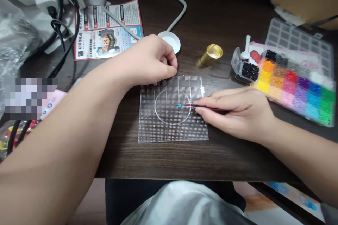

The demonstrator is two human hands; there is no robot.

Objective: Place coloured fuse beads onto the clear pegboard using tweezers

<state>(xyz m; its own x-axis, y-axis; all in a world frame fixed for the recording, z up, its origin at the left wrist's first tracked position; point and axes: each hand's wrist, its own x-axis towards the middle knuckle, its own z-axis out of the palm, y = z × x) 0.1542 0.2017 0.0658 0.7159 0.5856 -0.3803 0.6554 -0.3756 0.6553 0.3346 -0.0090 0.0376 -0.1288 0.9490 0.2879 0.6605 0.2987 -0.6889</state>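
Note:
A clear square pegboard [148,126] with a circle marked on it lies flat on the dark table. My right hand [237,112] grips a pair of thin tweezers [191,105] over the board's right half. At their tips are small blue beads [179,105], inside the circle; whether the tips pinch one is too small to tell. My left hand [155,59] is at the board's far edge, thumb and forefinger pressed together. What those fingers hold, if anything, is hidden.
An open compartment box [290,107] of coloured beads stands at right, beside a small tray of black beads [249,72] and a white scoop [246,51]. Behind the board are a gold cylinder [211,55] and a white disc [174,42] with a cable. Printed paper [89,44] and plugs lie left.

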